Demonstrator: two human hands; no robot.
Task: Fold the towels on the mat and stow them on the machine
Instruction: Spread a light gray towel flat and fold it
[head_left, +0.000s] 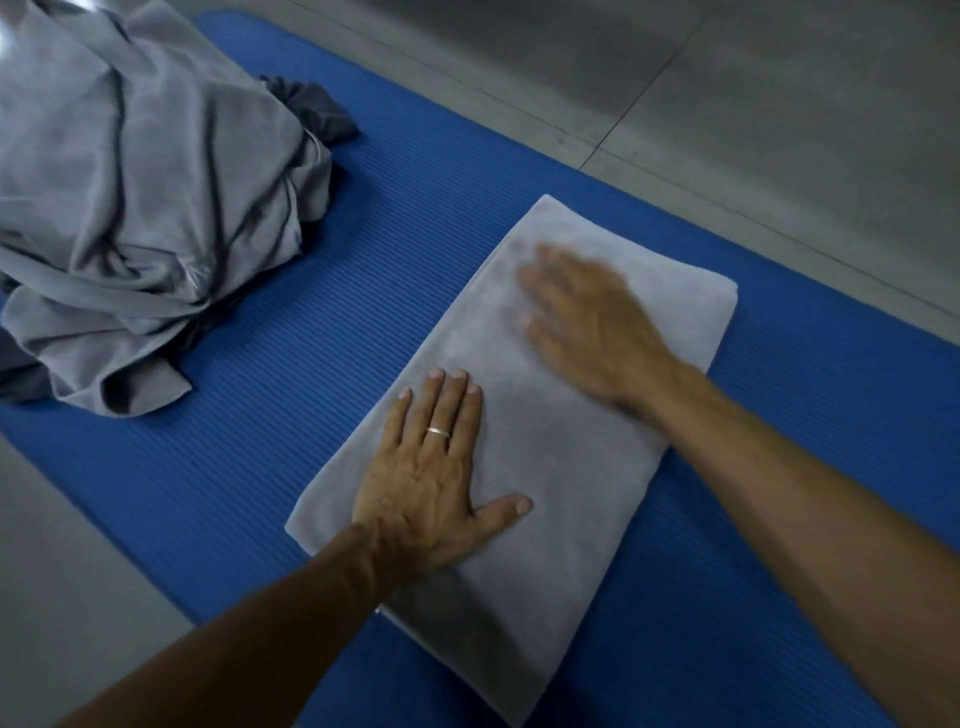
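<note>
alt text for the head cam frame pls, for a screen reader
Both hands, left and right, press flat on a folded grey towel lying on a blue mat. A heap of unfolded grey towels sits at the mat's far left, on a grey floor.

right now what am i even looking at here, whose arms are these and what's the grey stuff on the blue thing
There is no machine here. A camera worn on a person's head looks down at their own two bare arms. The left hand, wearing a ring, lies flat on a folded light grey towel. The right hand, blurred as if sweeping, also lies flat on it, so nothing is gripped. The towel rests on a ribbed blue foam mat on a grey floor. At upper left sits a crumpled heap of grey unfolded towels.
</note>
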